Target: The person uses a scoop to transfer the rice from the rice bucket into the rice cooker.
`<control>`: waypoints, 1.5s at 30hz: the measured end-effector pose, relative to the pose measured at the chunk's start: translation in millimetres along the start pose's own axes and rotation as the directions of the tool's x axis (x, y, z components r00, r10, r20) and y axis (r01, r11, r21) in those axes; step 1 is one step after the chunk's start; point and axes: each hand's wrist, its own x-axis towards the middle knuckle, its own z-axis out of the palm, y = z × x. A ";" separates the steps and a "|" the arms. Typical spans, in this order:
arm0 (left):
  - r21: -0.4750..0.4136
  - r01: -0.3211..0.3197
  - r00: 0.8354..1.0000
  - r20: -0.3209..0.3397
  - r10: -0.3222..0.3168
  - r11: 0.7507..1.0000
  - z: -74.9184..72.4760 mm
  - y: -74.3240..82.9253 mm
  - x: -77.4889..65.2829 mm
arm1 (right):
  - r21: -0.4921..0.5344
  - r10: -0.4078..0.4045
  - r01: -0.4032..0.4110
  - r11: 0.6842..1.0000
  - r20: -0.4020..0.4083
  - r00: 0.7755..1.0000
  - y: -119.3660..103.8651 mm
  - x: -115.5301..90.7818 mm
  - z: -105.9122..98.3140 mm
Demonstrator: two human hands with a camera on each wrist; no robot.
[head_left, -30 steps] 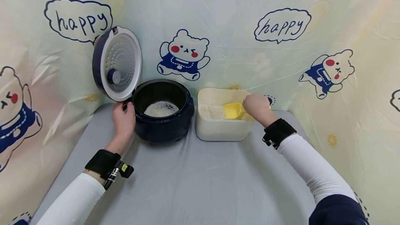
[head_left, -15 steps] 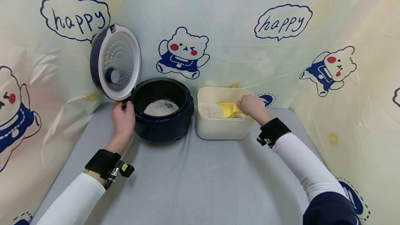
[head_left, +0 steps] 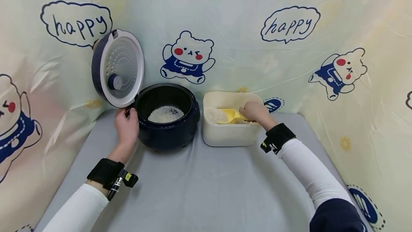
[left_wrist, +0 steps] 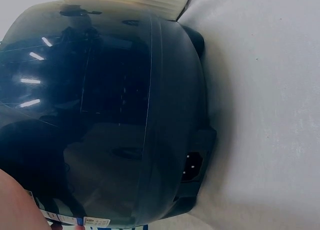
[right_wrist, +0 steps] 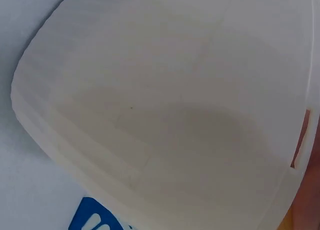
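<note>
A dark blue rice cooker (head_left: 167,133) stands with its lid (head_left: 123,69) raised on the left and white rice (head_left: 165,114) in its pot. My left hand (head_left: 126,126) grips the cooker at its hinge side, just below the lid; part of that hand (left_wrist: 17,207) enters the left wrist view beside the cooker's body (left_wrist: 110,115). To the right, a cream bin (head_left: 230,135) holds more rice (head_left: 212,115). My right hand (head_left: 255,112) grips the handle of a yellow scoop (head_left: 230,116), whose front end dips into that rice. The bin's wall (right_wrist: 175,89) fills most of the right wrist view.
A grey cloth covers the table (head_left: 193,189). Behind it hangs a printed curtain (head_left: 238,53) with bears and lettering, close to the lid and the bin. The cooker and bin stand side by side with a narrow gap. A power socket (left_wrist: 192,166) shows low on the cooker.
My right hand has moved left within the bin, pushing the yellow scoop further into the rice. The left hand keeps its place at the cooker's hinge side.
</note>
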 end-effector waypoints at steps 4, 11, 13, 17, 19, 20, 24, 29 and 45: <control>0.003 0.000 1.000 -0.004 0.000 1.000 -1.2 1.6 1.1 | 0.021 -0.003 0.003 1.000 -0.001 1.000 -0.8 2.3 -1.4; -0.009 0.014 1.000 0.006 -0.014 1.000 -2.9 3.9 -1.0 | 0.142 0.008 -0.016 0.990 0.057 0.998 -2.4 0.7 -1.3; -0.004 0.013 1.000 0.009 -0.013 1.000 -3.1 4.5 -0.7 | 0.139 0.004 -0.012 0.990 0.057 0.998 -2.3 0.5 -2.3; -0.012 -0.003 1.000 0.010 0.003 1.000 -3.6 6.3 -1.2 | 0.155 0.002 -0.011 0.988 0.057 0.998 -0.6 -0.4 -6.4; -0.020 -0.013 1.000 0.012 0.013 1.000 -3.7 6.5 -1.9 | 0.174 0.005 -0.016 0.985 0.061 0.998 0.9 -1.7 -8.9; -0.023 -0.017 1.000 0.013 0.017 1.000 -3.7 6.6 -2.3 | 0.192 0.009 -0.021 0.981 0.064 0.998 1.7 -2.6 -10.1; -0.030 -0.023 1.000 0.011 0.023 0.999 -4.2 6.5 -2.4 | 0.224 -0.001 -0.014 0.974 0.067 0.998 6.4 -5.2 -14.3; -0.033 -0.010 1.000 0.019 0.010 0.999 -6.2 5.9 -3.3 | 0.265 -0.004 -0.014 0.964 0.067 0.998 13.2 -7.0 -16.2; -0.011 -0.013 1.000 0.011 0.014 1.000 -5.7 2.5 -3.3 | 0.309 -0.057 0.051 0.950 0.010 0.998 32.4 -21.6 -21.2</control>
